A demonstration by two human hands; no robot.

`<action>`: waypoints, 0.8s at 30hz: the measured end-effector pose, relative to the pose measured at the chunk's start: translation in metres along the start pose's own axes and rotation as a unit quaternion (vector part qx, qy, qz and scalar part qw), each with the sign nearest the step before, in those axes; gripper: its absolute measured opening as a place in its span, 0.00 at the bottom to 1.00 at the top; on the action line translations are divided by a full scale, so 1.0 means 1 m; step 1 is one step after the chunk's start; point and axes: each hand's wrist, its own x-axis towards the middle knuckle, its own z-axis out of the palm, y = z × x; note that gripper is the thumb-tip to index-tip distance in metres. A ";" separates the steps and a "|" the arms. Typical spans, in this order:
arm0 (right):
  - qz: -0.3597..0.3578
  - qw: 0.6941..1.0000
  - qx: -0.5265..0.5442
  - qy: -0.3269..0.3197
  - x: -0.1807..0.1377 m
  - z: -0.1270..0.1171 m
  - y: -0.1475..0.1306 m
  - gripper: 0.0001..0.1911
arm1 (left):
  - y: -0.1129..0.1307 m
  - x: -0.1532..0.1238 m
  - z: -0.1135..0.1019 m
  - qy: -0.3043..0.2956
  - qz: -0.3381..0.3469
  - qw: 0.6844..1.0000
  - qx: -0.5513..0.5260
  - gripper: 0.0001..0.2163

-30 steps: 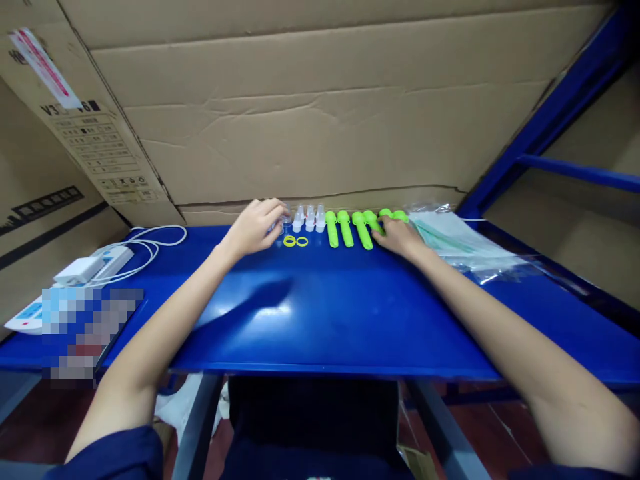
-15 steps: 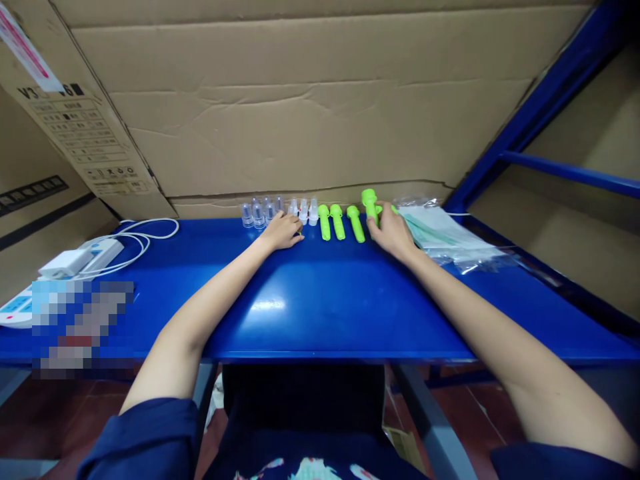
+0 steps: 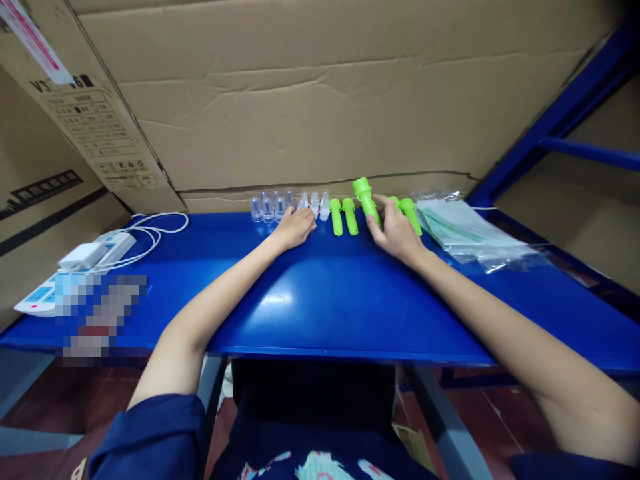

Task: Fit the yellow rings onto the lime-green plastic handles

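My right hand (image 3: 397, 233) holds a bright green plastic tube (image 3: 364, 195) tilted up off the blue table (image 3: 320, 300). Two more green tubes (image 3: 343, 216) lie flat just left of it, and another green tube (image 3: 410, 212) lies behind my fingers on the right. My left hand (image 3: 294, 228) rests palm down on the table, fingers together, where two yellow rings lay; the rings are hidden under it. Just beyond its fingertips stand small white caps (image 3: 315, 203) and clear vials (image 3: 270, 207) in a row against the cardboard.
Clear plastic bags (image 3: 470, 233) lie at the right of the table. A white power strip with cable (image 3: 100, 250) and a white device (image 3: 35, 300) sit at the left. Cardboard sheets (image 3: 300, 100) wall off the back, and a blue rack frame (image 3: 560, 113) rises at right.
My right hand has lifted one green tube from the row. My left hand moved from the clear vials down onto the spot where the yellow rings lay.
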 end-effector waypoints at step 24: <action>-0.207 0.972 0.048 -0.102 -0.012 0.022 -0.035 0.22 | 0.009 -0.048 0.018 0.195 -0.218 0.777 -0.558 0.14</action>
